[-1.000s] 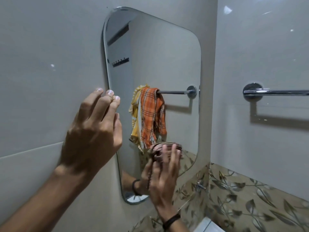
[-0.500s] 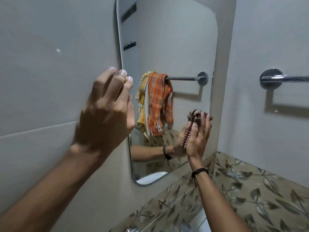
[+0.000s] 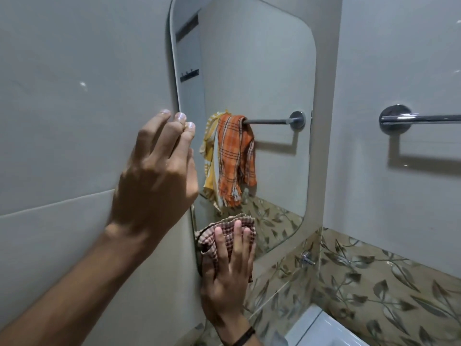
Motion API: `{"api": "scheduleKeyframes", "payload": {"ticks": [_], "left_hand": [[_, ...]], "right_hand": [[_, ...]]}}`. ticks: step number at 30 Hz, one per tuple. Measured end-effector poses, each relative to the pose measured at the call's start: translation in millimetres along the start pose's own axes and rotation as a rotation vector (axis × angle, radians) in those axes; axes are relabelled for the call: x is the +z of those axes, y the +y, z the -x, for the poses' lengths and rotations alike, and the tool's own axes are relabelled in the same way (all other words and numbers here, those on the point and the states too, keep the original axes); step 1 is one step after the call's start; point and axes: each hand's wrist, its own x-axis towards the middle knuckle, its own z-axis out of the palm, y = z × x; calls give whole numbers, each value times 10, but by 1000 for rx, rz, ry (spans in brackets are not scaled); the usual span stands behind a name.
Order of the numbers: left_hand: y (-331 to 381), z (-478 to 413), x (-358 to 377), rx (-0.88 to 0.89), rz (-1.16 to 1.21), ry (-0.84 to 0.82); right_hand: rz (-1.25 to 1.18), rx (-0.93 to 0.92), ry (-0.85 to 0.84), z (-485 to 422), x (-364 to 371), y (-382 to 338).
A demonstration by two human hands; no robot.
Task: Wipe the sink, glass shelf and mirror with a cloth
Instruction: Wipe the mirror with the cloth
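Note:
A tall mirror [image 3: 262, 78] with rounded corners hangs on the grey tiled wall. My right hand [image 3: 229, 273] presses a brown checked cloth [image 3: 224, 236] flat against the mirror's lower left corner, fingers straight and spread. My left hand [image 3: 157, 171] rests with its fingertips on the wall tile at the mirror's left edge, fingers nearly straight. A white sink [image 3: 321, 330] shows at the bottom right corner. The glass shelf is out of view.
A chrome towel rail [image 3: 419, 119] is fixed to the right wall. The mirror reflects another rail with an orange checked towel [image 3: 235, 156] and a yellow one. A leaf-patterned tile band [image 3: 374, 283] runs below, with a small chrome tap [image 3: 306, 258] on it.
My right hand has swept the cloth from the mirror's lower right side down and left to its lower left corner. My left hand stays at the mirror's left edge.

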Motion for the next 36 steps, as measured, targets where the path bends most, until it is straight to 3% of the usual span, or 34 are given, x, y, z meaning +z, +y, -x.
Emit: {"api": "scheduleKeyframes", "payload": {"ticks": [4,8,16,21,25,30,32,36], "left_hand": [[8,-4,-27,-15,59,5],[-2,-15,-33,-33,70,21],[5,-6,-51,-45,89,18],[2,1,-40,-18,61,7],[-12,-9,-35,-8,34,-5],[-16,-9,-41,-5,27,-5],[-12,-8,-44,-5,23,2],[-7,-6,-47,-18,48,-7]], "right_hand": [[30,-184,-37,-428,-109,-59],[51,-216,-30,-1049,-165,-188],[-6,-136,59,-2023,-208,53],[-64,113,120,-2493,-301,818],[-132,339,140,-2348,-326,1247],[-154,516,146,-1655,-277,1258],[-134,471,117,-1297,-233,1049],[-60,131,21,-637,-140,391]]}}
